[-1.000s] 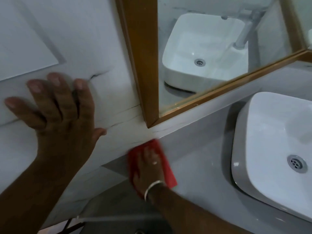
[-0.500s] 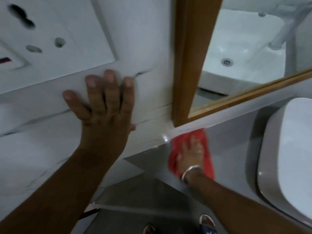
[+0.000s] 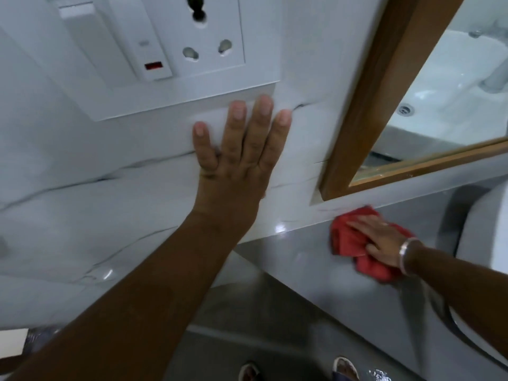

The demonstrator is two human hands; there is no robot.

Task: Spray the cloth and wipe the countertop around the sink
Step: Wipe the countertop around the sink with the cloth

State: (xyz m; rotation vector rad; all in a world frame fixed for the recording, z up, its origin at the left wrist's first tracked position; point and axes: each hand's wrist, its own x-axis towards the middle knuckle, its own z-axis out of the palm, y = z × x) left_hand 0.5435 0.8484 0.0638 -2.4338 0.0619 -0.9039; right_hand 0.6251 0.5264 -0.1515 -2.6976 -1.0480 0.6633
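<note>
A bunched red cloth [image 3: 349,240] lies on the grey countertop [image 3: 305,259], close to the wall below the mirror's corner. My right hand [image 3: 380,239] presses flat on top of it, a metal bangle at the wrist. The white sink basin [image 3: 483,237] shows only partly at the right edge, a little right of the cloth. My left hand [image 3: 239,155] is spread flat against the white marble wall, fingers apart, holding nothing. No spray bottle is in view.
A white switch and socket plate [image 3: 154,50] sits on the wall just above my left fingertips. The wooden mirror frame [image 3: 365,105] stands between wall and mirror, which reflects the basin. Below the counter edge are the grey floor and my sandalled feet [image 3: 343,369].
My right hand has slid the red cloth along the countertop toward the sink. The view has swung left and up, bringing the socket plate in; my left hand has stayed flat on the wall.
</note>
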